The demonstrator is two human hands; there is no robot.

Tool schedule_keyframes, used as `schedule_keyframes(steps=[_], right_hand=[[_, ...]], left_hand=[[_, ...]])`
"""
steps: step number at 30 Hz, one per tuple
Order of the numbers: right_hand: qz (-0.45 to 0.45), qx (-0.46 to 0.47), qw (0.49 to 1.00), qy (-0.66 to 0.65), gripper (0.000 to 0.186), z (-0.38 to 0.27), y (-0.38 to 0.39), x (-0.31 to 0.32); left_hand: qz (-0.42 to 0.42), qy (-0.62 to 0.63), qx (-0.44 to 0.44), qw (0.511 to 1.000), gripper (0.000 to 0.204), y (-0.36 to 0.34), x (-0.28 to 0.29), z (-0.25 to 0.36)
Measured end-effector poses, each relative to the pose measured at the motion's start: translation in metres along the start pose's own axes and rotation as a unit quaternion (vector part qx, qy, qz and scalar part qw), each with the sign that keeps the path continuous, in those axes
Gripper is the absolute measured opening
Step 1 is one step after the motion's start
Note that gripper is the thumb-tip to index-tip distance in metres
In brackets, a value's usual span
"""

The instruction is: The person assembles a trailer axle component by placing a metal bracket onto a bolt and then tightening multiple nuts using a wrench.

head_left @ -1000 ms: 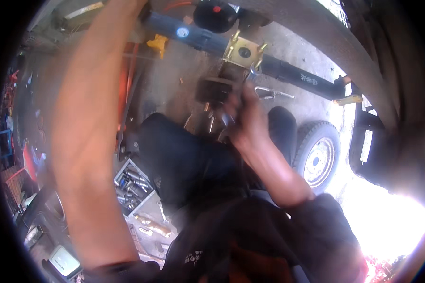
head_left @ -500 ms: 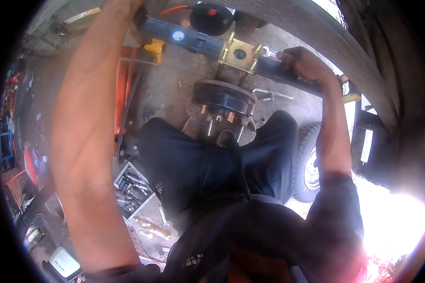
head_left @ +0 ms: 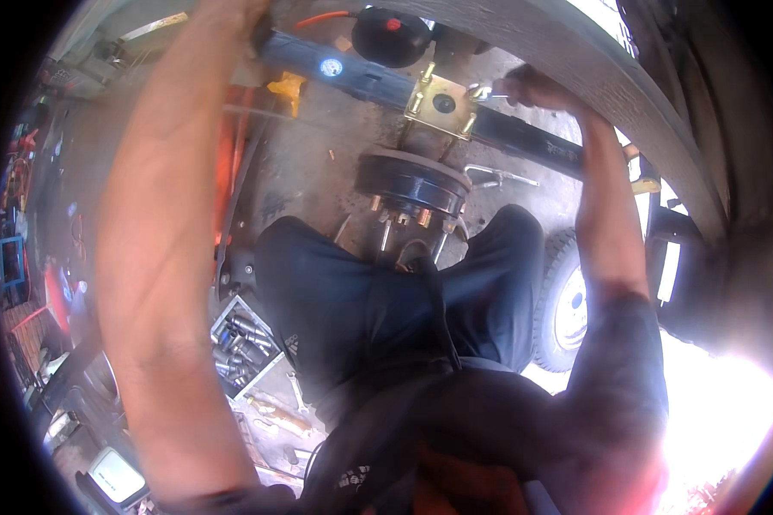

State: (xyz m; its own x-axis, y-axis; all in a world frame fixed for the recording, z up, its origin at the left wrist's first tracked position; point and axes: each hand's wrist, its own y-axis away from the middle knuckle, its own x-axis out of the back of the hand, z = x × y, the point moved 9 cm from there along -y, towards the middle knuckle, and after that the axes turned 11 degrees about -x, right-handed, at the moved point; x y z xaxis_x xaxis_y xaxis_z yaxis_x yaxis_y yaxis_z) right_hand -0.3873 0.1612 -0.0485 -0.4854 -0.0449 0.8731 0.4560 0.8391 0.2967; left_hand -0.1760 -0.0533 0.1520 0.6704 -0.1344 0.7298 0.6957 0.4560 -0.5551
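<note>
My right hand (head_left: 534, 91) is closed around a wrench (head_left: 500, 96). The wrench's head sits at the upper right bolt of a yellowish metal plate (head_left: 429, 110). Several threaded bolts stand up from this plate, which lies across a long dark blue beam (head_left: 361, 79). At the top edge, by the beam's left end, my left hand (head_left: 251, 21) is partly cut off and its fingers are hidden. Below the plate, in front of my knees, is a black wheel drum (head_left: 410, 182) with studs.
A tray of sockets (head_left: 247, 348) lies by my left leg, with loose tools beside it. A tyre (head_left: 561, 300) stands at my right knee. A thick frame rail (head_left: 610, 81) crosses the upper right. A round black canister (head_left: 391, 39) sits behind the beam.
My right hand has moved slightly up and left, bringing the wrench from beside the plate onto its upper right bolt. The view has shifted slightly.
</note>
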Motion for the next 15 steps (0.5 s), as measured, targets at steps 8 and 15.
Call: schedule_keyframes(steps=[8, 15], right_hand=[[0.147, -0.23, 0.939, -0.207, 0.042, -0.013, 0.076, -0.019], [0.148, -0.101, 0.979, -0.096, 0.047, -0.051, 0.03, -0.032]], left_hand=[[0.068, -0.038, -0.032, 0.996, 0.042, -0.007, 0.005, -0.02], [0.008, -0.047, 0.006, 0.999, 0.042, -0.004, 0.001, -0.018]])
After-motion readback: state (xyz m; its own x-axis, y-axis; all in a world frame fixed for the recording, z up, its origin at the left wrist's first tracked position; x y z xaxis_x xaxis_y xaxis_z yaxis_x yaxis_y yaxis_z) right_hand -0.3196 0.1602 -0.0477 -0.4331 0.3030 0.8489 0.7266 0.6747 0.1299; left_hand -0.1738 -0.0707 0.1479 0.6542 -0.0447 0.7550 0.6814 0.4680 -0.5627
